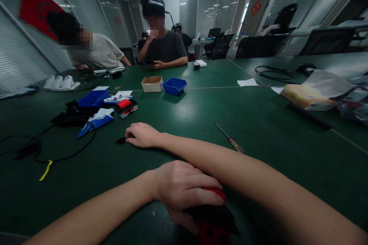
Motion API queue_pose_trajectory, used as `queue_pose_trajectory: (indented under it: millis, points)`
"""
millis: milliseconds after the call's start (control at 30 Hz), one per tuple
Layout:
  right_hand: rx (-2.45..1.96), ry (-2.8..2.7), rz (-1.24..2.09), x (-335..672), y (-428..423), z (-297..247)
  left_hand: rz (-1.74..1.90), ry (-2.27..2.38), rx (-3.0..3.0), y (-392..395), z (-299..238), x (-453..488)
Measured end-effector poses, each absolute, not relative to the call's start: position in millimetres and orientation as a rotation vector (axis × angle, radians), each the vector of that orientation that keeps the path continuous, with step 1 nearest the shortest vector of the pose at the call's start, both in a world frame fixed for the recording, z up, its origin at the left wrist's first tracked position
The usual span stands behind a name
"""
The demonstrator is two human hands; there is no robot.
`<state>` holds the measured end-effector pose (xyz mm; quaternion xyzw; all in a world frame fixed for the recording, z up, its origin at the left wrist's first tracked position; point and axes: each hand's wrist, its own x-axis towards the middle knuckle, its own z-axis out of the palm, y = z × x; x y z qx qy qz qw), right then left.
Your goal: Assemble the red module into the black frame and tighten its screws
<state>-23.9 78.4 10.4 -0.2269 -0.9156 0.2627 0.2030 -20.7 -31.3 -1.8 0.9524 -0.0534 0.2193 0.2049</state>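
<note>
My right arm reaches across to the left, over my left hand. My right hand (142, 135) rests on the green table (258, 122) with its fingertips pinched on a small black part (120, 141). My left hand (184, 189) is near the front edge, fingers wrapped over a red and black device (214, 218) that it holds down on the table. Much of the device is hidden under the hand and in shadow.
A thin screwdriver (230, 138) lies right of my right arm. Blue-white gloves (96, 120), black cables (57, 153), a red-black box (126, 107), a blue bin (174, 85) and a cardboard box (152, 83) lie farther left and back. Two people sit across the table.
</note>
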Motion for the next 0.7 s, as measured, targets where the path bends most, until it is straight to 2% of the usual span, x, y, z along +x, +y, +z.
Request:
queue_pose_trajectory:
  millis: [100,233,433,533,700]
  points:
    - [-0.678,-2.38,0.792,12.3,74.6,16.3,0.679,0.004,2.539,-28.4,4.1,-21.9]
    - [-0.792,-2.015,0.839,103.6,56.4,37.5,0.725,0.443,2.36,-23.9,12.0,-18.9]
    - [-0.954,-1.609,0.889,228.4,-14.9,54.2,0.716,0.789,2.23,-18.1,15.5,-7.6]
    - [-0.936,-1.525,1.194,245.3,-54.3,37.1,0.675,0.826,2.208,-17.4,15.2,-5.9]
    - [-0.994,-1.548,1.385,234.6,-81.8,5.7,0.639,0.812,2.242,-18.3,15.0,-7.5]
